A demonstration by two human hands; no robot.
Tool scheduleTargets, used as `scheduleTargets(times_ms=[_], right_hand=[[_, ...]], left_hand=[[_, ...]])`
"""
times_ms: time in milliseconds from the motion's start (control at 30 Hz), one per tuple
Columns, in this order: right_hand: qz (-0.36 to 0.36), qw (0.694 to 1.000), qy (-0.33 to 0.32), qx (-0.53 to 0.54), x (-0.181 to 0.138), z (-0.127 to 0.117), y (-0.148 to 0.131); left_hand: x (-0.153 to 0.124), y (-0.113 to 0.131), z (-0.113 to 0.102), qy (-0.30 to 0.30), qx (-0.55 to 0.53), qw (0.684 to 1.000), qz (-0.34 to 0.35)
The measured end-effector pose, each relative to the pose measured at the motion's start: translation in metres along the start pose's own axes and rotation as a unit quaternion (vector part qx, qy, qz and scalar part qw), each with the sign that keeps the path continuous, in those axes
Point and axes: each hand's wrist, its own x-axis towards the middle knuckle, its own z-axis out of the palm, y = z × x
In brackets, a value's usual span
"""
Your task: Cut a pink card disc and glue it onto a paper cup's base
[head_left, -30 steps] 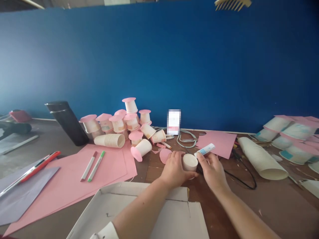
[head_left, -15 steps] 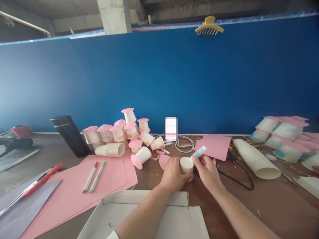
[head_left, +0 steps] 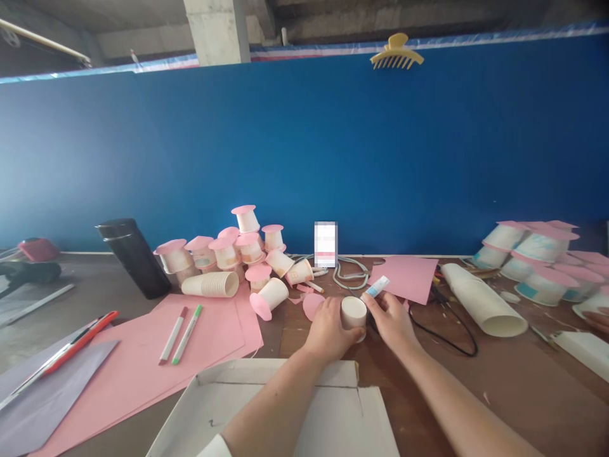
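My left hand (head_left: 328, 330) is wrapped round a small white paper cup (head_left: 354, 311), whose open rim faces up toward me. In my right hand (head_left: 391, 320), a white and blue tube that looks like a glue stick (head_left: 379, 285) is pinched between thumb and fingers. Its lower end is at or beside the cup's rim, and my fingers partly hide it. A pink paper disc (head_left: 313, 306) lies just left of my left hand. Behind my right hand is a sheet of pink paper (head_left: 409, 278).
Several paper cups with pink discs (head_left: 226, 254) are piled at left; more (head_left: 542, 244) stand at right. Nested cups (head_left: 209, 285), a black bottle (head_left: 136, 257), markers (head_left: 186, 334), a utility knife (head_left: 78, 343) and white cardboard (head_left: 261, 406) surround me. Another person's hand (head_left: 598, 319) shows at the right edge.
My view has shifted slightly. Both hands keep their grips on the cup and the glue stick, almost unmoved. More of the other person's hand shows at the right edge.
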Motion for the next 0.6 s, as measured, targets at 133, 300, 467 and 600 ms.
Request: scheduleTargets(times_ms=[133,300,467,600], right_hand=[[-0.006,1.0,0.016,0.01,0.001,0.001,-0.01],[0.0,0.999,0.021,0.029,0.005,0.002,-0.025],[-0.003,0.999,0.008,0.044,0.015,0.011,-0.026],[-0.005,0.998,0.014,0.062,0.021,0.021,-0.021]], left_hand=[[0.001,-0.002,-0.004,0.003,-0.006,1.0,-0.018],[0.004,-0.007,-0.006,0.013,-0.009,0.999,-0.028],[0.005,-0.006,-0.008,0.015,0.007,0.999,-0.028],[0.004,-0.003,-0.009,0.017,0.017,0.999,-0.03]])
